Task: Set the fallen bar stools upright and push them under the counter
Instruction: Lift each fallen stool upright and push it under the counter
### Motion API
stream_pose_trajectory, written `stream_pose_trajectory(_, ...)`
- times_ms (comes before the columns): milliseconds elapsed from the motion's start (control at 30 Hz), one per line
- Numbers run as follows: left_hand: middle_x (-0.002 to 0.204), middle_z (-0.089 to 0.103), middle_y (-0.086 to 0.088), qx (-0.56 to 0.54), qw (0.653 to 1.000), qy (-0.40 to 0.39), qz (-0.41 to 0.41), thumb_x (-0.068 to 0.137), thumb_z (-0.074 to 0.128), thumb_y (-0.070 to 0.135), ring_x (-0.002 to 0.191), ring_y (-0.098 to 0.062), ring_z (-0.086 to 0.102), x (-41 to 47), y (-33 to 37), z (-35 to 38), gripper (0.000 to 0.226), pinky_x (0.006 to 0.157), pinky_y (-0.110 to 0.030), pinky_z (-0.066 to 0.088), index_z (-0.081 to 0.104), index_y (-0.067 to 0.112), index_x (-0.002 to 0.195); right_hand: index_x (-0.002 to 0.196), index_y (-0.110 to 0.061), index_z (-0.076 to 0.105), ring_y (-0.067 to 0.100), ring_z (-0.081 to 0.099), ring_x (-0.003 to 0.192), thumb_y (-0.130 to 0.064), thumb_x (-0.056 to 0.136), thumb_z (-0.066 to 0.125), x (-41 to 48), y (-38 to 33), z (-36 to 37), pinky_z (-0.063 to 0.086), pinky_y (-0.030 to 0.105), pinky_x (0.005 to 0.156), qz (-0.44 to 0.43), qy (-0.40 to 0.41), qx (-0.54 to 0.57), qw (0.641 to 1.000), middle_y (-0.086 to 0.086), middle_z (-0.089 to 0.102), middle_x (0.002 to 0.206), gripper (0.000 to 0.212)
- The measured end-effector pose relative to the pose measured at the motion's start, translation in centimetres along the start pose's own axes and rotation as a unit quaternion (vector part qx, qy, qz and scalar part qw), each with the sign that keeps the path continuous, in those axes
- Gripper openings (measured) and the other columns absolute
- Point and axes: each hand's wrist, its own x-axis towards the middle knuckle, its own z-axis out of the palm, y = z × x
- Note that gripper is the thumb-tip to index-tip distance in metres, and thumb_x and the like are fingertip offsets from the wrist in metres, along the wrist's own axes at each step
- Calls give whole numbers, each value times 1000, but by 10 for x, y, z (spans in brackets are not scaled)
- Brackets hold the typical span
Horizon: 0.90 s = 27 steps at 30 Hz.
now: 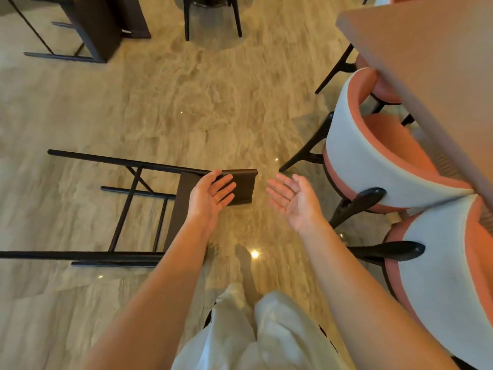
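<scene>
Risks first: the stool (181, 204) lay on its side on the glossy stone floor (213, 102), legs (120, 161) pointing left, low back end nearest the hands. If lifted by that back end alone, the feet would prob skid on the polished surface instead of pivoting, so the stool could slide away or drop back. A one-handed lift w/ the left hand (210, 194) looked weak, b/c no fingers were wrapped round anything. Swinging it up to the right could also knock the orange-and-white armchairs (373, 161) parked just beside, under the table (426, 62). The dark legs could catch the person's trouser leg (280, 329) too.

Pose: both forearms reached fwd and down, palms turned up. Left hand sat over the stool's back edge, thumb (216, 172) at the upper rim, fingers (226, 184) straight and slightly apart across the dark panel; couldn't tell if they touched it or hovered. Right hand (293, 198) was beside the stool, apart from it, holding nothing, fingers (277, 190) spread and loosely extended. Neither hand had a grip yet, so I'd judge the lift not begun.
</scene>
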Motion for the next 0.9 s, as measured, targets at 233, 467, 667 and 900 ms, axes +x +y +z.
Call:
stream_pose_trajectory(233, 112, 71, -8, -6, 999, 30, -15, 100, 45, 27, 106, -24, 68, 55, -7, 35, 27, 89, -38, 53, 61, 16, 118, 118, -14, 65, 22, 66, 107, -38, 102, 37, 63, -41, -11, 52, 37, 86, 41, -1, 5, 999, 6, 74, 107, 40)
stream_pose_trajectory(467, 113, 71, -6, -33, 992, 122, -5, 98, 49, 28, 104, -23, 68, 95, -37, 76, 20, 89, -38, 53, 63, 24, 112, 114, -18, 65, 17, 67, 104, -37, 101, 39, 130, -75, -26, 51, 33, 83, 91, -45, -107, 989, 3, 74, 108, 34)
stream_pose_trajectory(667, 115, 69, -8, -72, 984, 161, -27, 96, 51, 23, 106, -24, 67, 130, -71, 89, 23, 89, -37, 52, 60, 17, 117, 102, -22, 68, 12, 68, 98, -34, 100, 43, 185, -73, -43, 51, 27, 80, 92, -41, -230, 968, 0, 73, 105, 28)
stream_pose_trajectory(900, 117, 68, -5, -46, 980, 191, -38, 96, 51, 20, 106, -22, 67, 206, -129, 66, 23, 94, -39, 51, 62, 23, 116, 102, -20, 65, 11, 67, 94, -33, 101, 42, 275, -28, -72, 50, 27, 76, 128, -29, -201, 971, -1, 72, 99, 26)
